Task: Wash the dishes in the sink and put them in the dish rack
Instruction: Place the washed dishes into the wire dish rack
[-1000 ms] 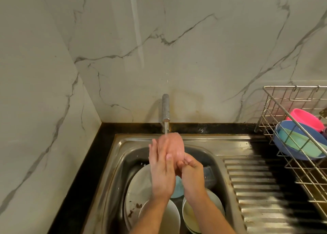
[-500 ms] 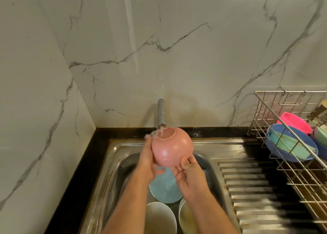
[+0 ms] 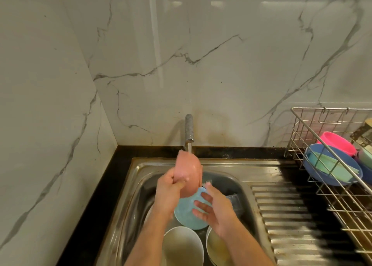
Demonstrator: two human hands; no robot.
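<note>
My left hand grips a pink bowl tilted on edge under the running tap, above the steel sink. My right hand hovers just right of the bowl with fingers spread, holding nothing. Beneath the hands in the sink lie a light blue bowl and two white bowls. The wire dish rack stands at the right.
The rack holds a blue bowl, a green piece inside it and a bright pink bowl. A ribbed draining board lies between sink and rack. A dark sponge sits in the sink. Marble walls close the back and left.
The pink bowl has turned from upright to tilted on edge under the water. My right hand has come off it and opened, leaving my left hand holding it alone.
</note>
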